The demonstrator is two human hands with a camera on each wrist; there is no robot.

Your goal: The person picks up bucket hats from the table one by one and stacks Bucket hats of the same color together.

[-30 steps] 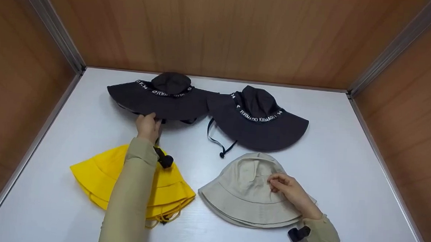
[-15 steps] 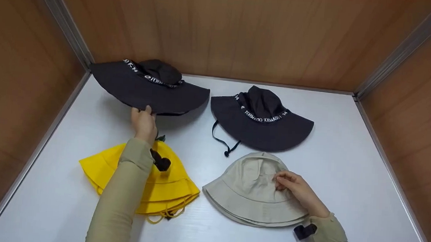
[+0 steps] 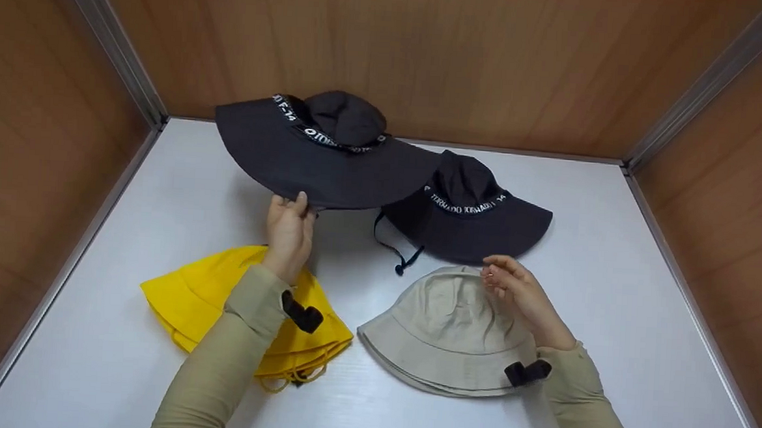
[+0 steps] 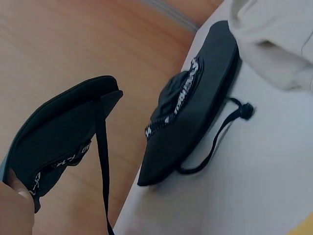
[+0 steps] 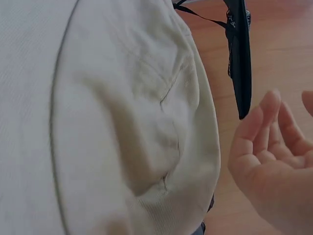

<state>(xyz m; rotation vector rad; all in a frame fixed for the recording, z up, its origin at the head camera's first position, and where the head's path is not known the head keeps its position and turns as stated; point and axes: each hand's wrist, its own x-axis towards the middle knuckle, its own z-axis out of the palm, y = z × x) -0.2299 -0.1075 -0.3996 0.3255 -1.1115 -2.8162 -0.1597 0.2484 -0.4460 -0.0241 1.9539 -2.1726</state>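
My left hand (image 3: 290,235) grips the front brim of a dark wide-brimmed sun hat (image 3: 331,172), thumb on top. The hat is raised above the table, and its brim overlaps a second dark sun hat (image 3: 484,229) in the head view. In the left wrist view a strap (image 4: 101,161) dangles from the held hat (image 4: 54,122). My right hand (image 3: 525,300) hovers by the crown of a beige bucket hat (image 3: 433,337), fingers loosely bent and holding nothing. Beneath my left forearm lies a yellow bucket hat (image 3: 201,289), partly hidden by the sleeve.
The white table (image 3: 643,319) is enclosed by wood-look panels (image 3: 389,51) at the back and both sides, with metal strips in the corners. A black chin cord (image 3: 399,267) from the second dark hat lies on the table behind the beige hat.
My left hand has lifted the dark sun hat from the back left, first leftward, then to the right toward the other dark hat. My right hand has moved up toward the beige hat's top.
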